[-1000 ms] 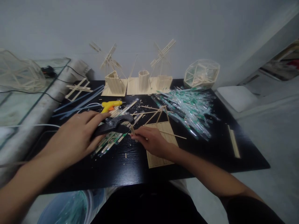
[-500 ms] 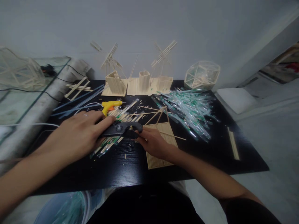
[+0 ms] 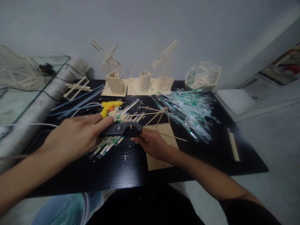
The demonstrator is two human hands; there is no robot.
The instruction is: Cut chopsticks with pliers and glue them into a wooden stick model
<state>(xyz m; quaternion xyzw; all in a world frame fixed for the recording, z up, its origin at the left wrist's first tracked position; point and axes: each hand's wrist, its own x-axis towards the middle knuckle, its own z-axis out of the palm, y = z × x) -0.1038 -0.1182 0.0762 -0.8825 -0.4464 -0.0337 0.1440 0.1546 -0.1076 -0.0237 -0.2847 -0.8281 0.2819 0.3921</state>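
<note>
My left hand (image 3: 76, 132) is wrapped round the handles of a black hand cutter (image 3: 119, 128) with a round pivot and curved jaws. The jaws point right and have come together around a thin wooden stick (image 3: 131, 127), whose pale end shows between them. Fingers pinched just beyond the jaws, my right hand (image 3: 154, 142) holds this stick; most of it is hidden. Beneath the right hand lies a flat panel of wooden sticks (image 3: 159, 161), with a frame of thin sticks (image 3: 161, 114) standing at its far end.
A yellow glue gun (image 3: 109, 107) lies behind the cutter, beside wrapped chopsticks (image 3: 110, 145). Torn plastic wrappers (image 3: 192, 112) are heaped at right. Stick-built windmill models (image 3: 116, 82) line the wall. Loose sticks (image 3: 233, 145) lie near the right edge. A bucket (image 3: 85, 206) stands below the table.
The cutter's jaws have closed around the stick. My left hand has shifted slightly, while my right hand stays nearly in place.
</note>
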